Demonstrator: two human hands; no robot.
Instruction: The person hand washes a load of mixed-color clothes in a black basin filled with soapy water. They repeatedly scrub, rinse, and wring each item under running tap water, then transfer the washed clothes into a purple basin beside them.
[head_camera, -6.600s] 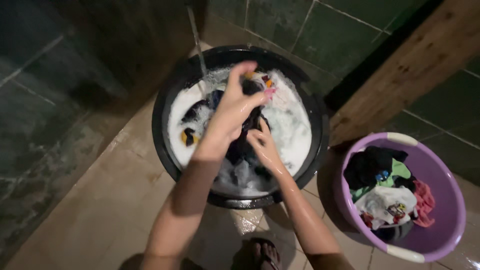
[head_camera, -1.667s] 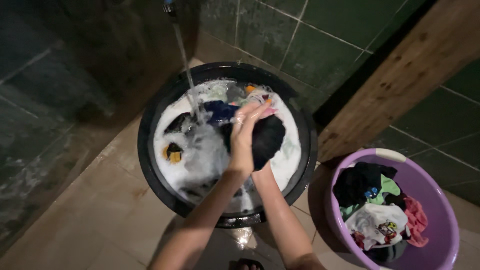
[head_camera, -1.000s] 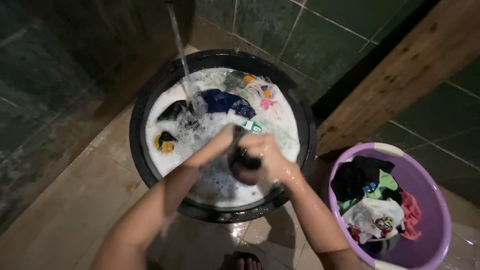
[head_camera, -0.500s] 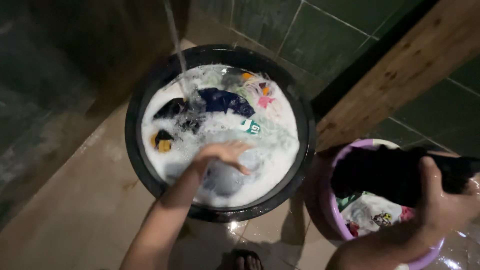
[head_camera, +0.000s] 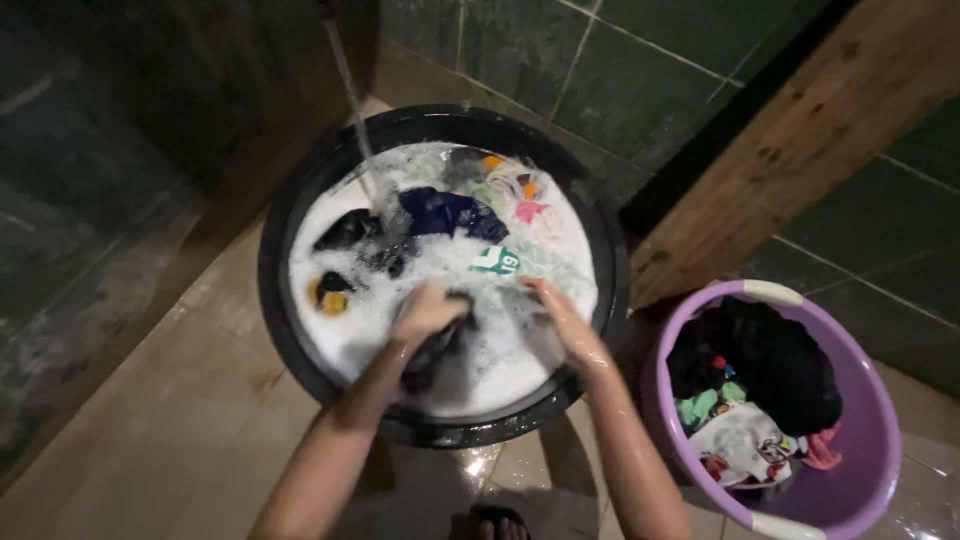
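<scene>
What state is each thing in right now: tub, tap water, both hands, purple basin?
Black tub: full of suds and soaking clothes.
Water stream: running into the tub.
Left hand: gripping a dark garment.
Right hand: open, in the suds.
Purple basin: holding piled clothes.

A single head-worn view looks steeply down from above the black basin (head_camera: 300, 330), which fills the middle of the frame at close range. The green tiled wall (head_camera: 560, 50) lies beyond the basin, the purple tub (head_camera: 870, 450) to its right, and wet floor tiles (head_camera: 180, 430) on its left and near side.
</scene>
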